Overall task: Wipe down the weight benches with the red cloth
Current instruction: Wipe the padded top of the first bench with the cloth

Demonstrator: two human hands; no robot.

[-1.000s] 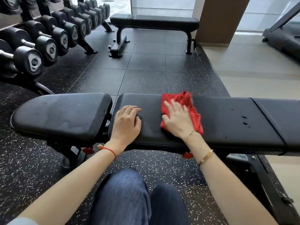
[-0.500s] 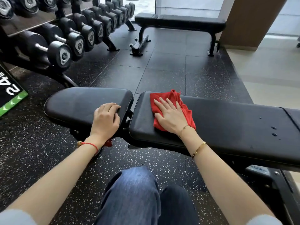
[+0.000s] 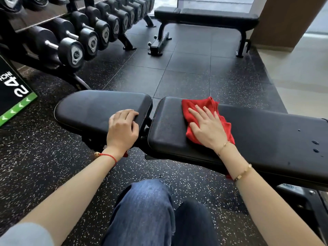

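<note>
a gym: a dumbbell rack [image 3: 74,32] at ten o'clock, padded benches [image 3: 205,15] at twelve, speckled rubber flooring [image 3: 177,71].

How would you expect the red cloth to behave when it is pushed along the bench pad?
The red cloth looks soft and crumpled, so it would probably bunch rather than slide stiffly. Under the flat right hand it likely moves along.
</note>
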